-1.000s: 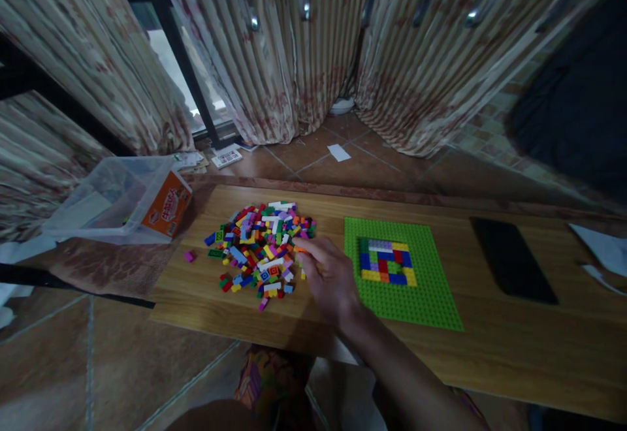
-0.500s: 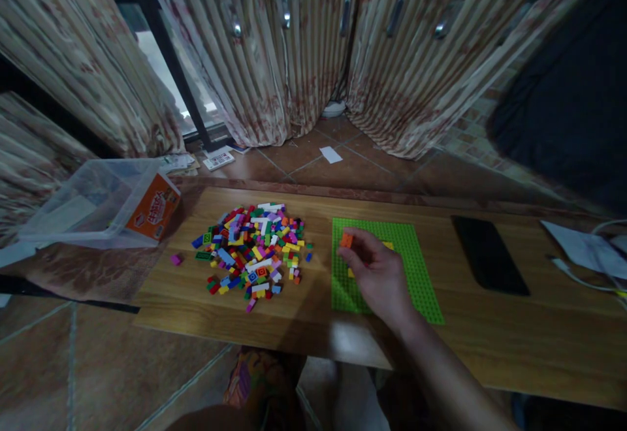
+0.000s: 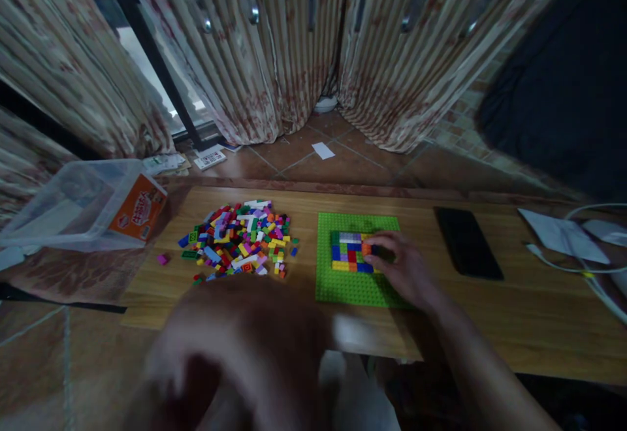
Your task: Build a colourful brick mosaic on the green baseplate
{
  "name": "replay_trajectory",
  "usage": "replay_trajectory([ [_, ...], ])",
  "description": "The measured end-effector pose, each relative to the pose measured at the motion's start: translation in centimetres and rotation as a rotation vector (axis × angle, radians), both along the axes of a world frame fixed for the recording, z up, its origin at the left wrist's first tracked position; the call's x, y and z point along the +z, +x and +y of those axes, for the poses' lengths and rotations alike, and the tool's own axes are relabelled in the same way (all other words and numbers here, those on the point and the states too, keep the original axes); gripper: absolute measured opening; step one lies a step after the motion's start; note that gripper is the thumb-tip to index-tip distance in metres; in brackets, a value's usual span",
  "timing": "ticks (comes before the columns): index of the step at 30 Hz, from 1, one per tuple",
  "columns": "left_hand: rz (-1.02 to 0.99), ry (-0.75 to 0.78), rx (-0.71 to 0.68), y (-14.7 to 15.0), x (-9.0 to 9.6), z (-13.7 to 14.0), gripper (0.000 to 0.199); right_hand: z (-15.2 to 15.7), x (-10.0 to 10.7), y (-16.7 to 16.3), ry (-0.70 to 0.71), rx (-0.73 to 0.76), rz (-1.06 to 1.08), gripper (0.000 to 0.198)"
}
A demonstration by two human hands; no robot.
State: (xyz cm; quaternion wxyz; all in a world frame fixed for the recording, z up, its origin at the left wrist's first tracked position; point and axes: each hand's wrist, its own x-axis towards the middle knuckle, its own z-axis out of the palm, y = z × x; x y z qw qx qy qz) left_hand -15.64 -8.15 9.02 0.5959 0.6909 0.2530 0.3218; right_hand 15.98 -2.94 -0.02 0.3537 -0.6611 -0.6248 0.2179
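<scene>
My right hand (image 3: 404,264) pinches a small orange brick (image 3: 366,249) between thumb and fingertips. It is over the right part of a block of coloured bricks (image 3: 350,256) built on a green baseplate (image 3: 333,290). Whether the orange brick touches the bricks under it, I cannot tell. Green, grey, blue, red, yellow and white pieces show in the built block; the hand hides its right end. Low in the view and close to the camera, my left hand (image 3: 245,339) is smeared by motion, its fingers unclear. Behind it lies a heap of loose mixed bricks (image 3: 245,235).
A clear plastic box (image 3: 83,215) with an orange label stands left of the wooden table (image 3: 304,274). On the table's right lie a black phone (image 3: 467,243), white paper (image 3: 558,234) and white cables (image 3: 553,260). One pink brick (image 3: 162,259) lies apart from the heap.
My right hand has moved from the baseplate's left side to the built block's right part, still with the orange brick. My left hand has come into view at the bottom. The view has shifted slightly.
</scene>
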Motion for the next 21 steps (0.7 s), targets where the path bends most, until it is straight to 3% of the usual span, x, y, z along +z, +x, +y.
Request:
replay_trajectory([
  [3,-0.238,-0.103,-0.011,4.3,-0.2,6.7,0.052,0.1,0.0,-0.1,-0.060,-0.027,0.008,0.015],
  [5,-0.263,-0.275,0.138,6.7,-1.1,9.8,0.038,0.1,0.0,0.0,-0.088,-0.036,0.009,0.017],
  [8,-0.185,-0.474,0.480,8.8,-3.0,11.5,0.028,0.1,0.1,0.2,-0.100,-0.039,-0.006,0.017],
  [10,-0.110,-0.469,0.569,9.5,-4.0,11.4,0.023,0.0,0.2,0.4,-0.099,-0.019,-0.019,0.017],
  [12,-0.024,-0.401,0.544,9.8,-4.7,11.0,0.019,-0.1,0.4,0.4,-0.104,0.002,-0.032,0.017],
  [17,0.192,-0.286,0.280,10.4,-5.6,10.4,0.027,-0.1,0.7,0.6,-0.109,0.029,-0.073,0.017],
  [21,0.297,-0.191,0.221,10.8,-6.6,10.6,0.027,-0.2,0.6,0.6,-0.070,0.062,-0.106,0.018],
])
